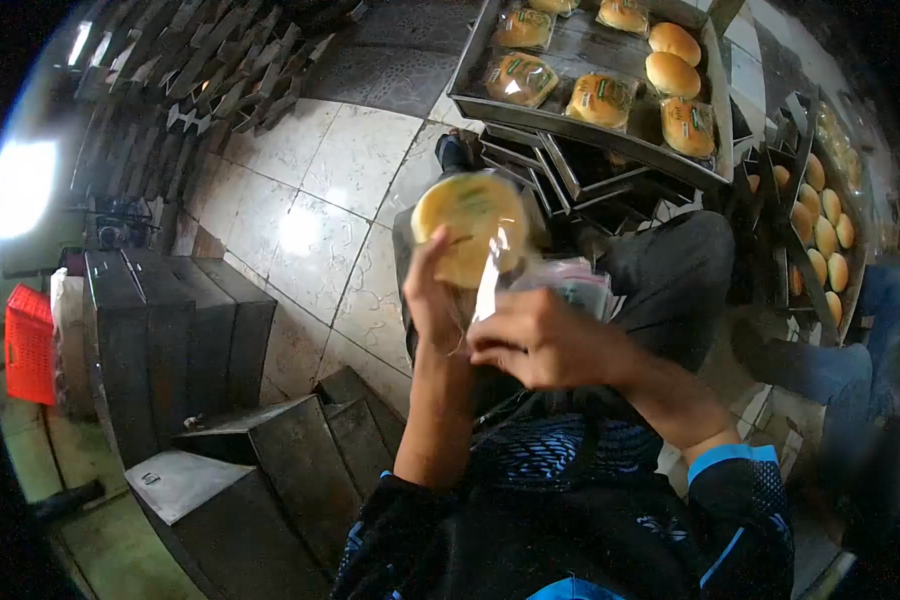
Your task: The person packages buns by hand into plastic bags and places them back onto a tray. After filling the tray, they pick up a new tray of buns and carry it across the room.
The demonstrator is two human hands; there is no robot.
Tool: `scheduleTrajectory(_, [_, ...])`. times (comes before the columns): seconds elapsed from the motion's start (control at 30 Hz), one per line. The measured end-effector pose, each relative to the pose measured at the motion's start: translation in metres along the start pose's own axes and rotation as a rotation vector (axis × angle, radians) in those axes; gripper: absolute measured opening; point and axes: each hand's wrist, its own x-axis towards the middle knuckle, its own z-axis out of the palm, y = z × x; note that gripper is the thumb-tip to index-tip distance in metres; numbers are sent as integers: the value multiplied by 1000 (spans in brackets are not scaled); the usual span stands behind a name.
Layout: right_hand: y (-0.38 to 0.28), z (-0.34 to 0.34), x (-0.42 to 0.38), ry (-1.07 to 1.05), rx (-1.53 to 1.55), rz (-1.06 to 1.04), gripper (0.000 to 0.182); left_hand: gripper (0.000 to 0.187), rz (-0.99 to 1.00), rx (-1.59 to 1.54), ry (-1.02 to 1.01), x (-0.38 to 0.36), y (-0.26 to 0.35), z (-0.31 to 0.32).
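Observation:
My left hand (433,290) holds a round bun (470,225) in a clear plastic bag with green print, raised above my lap and blurred by motion. Close to its right, my right hand (540,340) has its fingers pressed together at a white strip (487,280) of the bag. A stack of printed plastic bags (575,285) rests on my lap just behind the right hand. Ahead, a metal tray (590,128) carries several bagged buns (602,100) and two unwrapped buns (673,74).
Dark metal trays are stacked under the front tray. At the right, another tray (838,318) holds several buns, with a person's blue-clad leg (875,330) near it. Dark metal boxes (185,340) and a red crate (30,343) stand left on the tiled floor (315,240).

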Motion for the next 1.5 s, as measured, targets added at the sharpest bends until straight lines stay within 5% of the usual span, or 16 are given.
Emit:
scheduleTrajectory(0.03, [-16,-3,1,5,-6,-71,20,58,-22,-13,71,-2,7,5])
scheduleTrajectory(0.17, [-25,-36,-3,-715,923,-268,8,74,-43,-331,-146,11,14,-48])
scheduleTrajectory(0.2, [3,-38,-14,-654,759,-52,9,75,-62,-311,-81,9,16,-46])
scheduleTrajectory(0.23, [15,-31,-15,-269,472,239,12,76,-86,-289,-18,7,17,-43])
scheduleTrajectory(0.27, [27,-17,-9,203,-48,139,13,74,-89,-151,39,6,12,-44])
scheduleTrajectory(0.33, [28,-8,2,659,-561,-73,15,69,-118,16,-73,-5,0,-39])
scheduleTrajectory(0.5, [26,-4,5,812,-242,-224,14,46,154,76,83,-27,-76,-51])
scheduleTrajectory(0.53, [17,0,4,850,-13,31,9,41,324,238,23,-23,-74,-59])
scheduleTrajectory(0.63, [26,7,7,803,343,143,9,27,806,729,-140,-20,-39,-81])
scheduleTrajectory(0.77, [3,-22,29,687,-501,-241,10,15,1372,1044,249,-23,3,-80])
scheduleTrajectory(0.87, [60,0,41,670,-276,-104,8,12,1416,1291,351,-8,0,-120])
scheduleTrajectory(0.93, [99,16,43,588,-59,109,8,10,1293,1279,363,4,-12,-135])
scheduleTrajectory(1.23, [104,34,88,653,-291,-250,23,22,1111,1129,282,22,-25,-124])
scheduleTrajectory(1.3, [115,26,109,671,-387,-109,27,24,1110,985,414,50,-21,-116])
scheduleTrajectory(1.37, [116,13,111,880,-286,120,32,26,655,778,544,39,-1,-124])
scheduleTrajectory(1.5, [114,73,36,822,-252,399,31,19,339,719,499,-26,-15,-143])
